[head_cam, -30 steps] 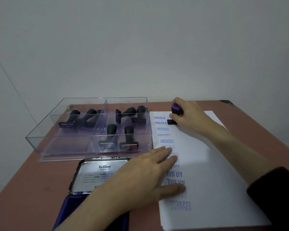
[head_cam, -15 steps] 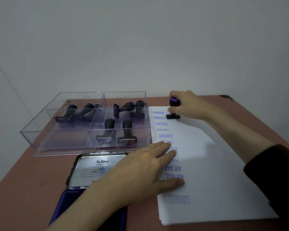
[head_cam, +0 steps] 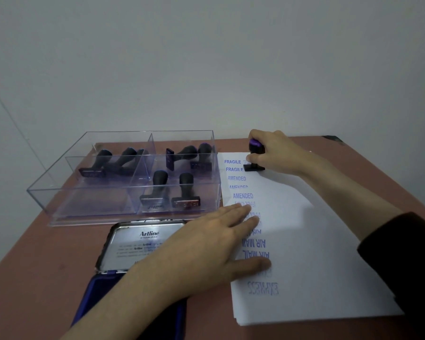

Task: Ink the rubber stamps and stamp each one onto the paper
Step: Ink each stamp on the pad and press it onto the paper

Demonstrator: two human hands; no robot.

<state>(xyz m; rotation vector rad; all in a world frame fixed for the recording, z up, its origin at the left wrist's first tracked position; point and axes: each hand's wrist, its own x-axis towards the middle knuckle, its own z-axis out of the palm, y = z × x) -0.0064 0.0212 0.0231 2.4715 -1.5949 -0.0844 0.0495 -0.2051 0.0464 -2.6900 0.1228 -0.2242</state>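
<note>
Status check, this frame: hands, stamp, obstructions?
Right hand grips stamp, base on paper beside FRAGILE prints. Left hand flat, pressing paper down. No obstruction seen.

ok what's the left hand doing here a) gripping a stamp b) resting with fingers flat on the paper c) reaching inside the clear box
b: the left hand lies with straight fingers on the paper, while the right hand holds the stamp.
</note>
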